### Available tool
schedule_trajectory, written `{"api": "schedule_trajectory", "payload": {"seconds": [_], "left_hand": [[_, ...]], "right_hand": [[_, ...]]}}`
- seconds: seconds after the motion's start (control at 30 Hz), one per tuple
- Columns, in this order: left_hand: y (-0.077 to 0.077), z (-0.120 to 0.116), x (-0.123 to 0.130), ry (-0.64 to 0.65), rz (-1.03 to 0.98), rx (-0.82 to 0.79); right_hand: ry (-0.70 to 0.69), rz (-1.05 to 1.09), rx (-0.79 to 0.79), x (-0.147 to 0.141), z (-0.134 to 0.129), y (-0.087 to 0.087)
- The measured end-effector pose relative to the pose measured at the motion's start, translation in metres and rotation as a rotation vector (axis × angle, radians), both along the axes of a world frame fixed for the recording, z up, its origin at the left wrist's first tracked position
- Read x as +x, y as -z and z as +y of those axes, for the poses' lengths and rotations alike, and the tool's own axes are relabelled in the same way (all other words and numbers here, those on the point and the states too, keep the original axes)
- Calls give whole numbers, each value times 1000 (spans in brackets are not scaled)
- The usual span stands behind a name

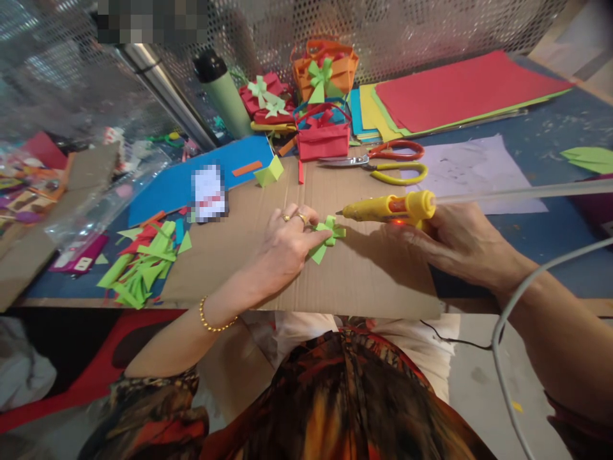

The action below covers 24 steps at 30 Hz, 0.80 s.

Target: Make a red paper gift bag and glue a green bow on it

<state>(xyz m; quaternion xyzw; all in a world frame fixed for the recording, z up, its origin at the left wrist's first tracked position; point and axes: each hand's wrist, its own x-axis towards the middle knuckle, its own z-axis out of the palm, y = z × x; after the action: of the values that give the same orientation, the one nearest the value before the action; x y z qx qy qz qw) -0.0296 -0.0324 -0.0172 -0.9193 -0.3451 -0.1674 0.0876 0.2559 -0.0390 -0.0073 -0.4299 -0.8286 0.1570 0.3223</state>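
Note:
Over a brown cardboard sheet [239, 262], my left hand [287, 239] pinches a small light-green paper bow [330, 233] between thumb and fingers. A yellow hot glue gun [383, 208] is gripped in my right hand [454, 243], its small light glowing red. The gun's nozzle points left, just above the bow and apart from it. A long pale glue stick [517, 191] sticks out of the gun's rear. My right fingers are partly hidden behind the gun's body and handle.
Scissors [378, 163] lie behind the glue gun. Small paper baskets [324, 137], a green bottle [225, 96] and stacked coloured paper [460, 89] stand at the back. Green paper scraps [148, 262] are heaped left. A grey cord [498, 345] crosses my right forearm.

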Motion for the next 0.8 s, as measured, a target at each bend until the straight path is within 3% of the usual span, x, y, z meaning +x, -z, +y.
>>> {"api": "schedule_trajectory", "payload": {"seconds": [0.33,0.6,0.8], "left_hand": [[-3,-4,4,-19,87,-4],[-8,5,-6,-133,-157,68],[1,8,-10,-157,-154,-2]], "right_hand": [[31,-21,-14,-1,0,0],[-21,-15,-57,1,-2,-1],[-52,-31,-147,-2,-2,-3]]}}
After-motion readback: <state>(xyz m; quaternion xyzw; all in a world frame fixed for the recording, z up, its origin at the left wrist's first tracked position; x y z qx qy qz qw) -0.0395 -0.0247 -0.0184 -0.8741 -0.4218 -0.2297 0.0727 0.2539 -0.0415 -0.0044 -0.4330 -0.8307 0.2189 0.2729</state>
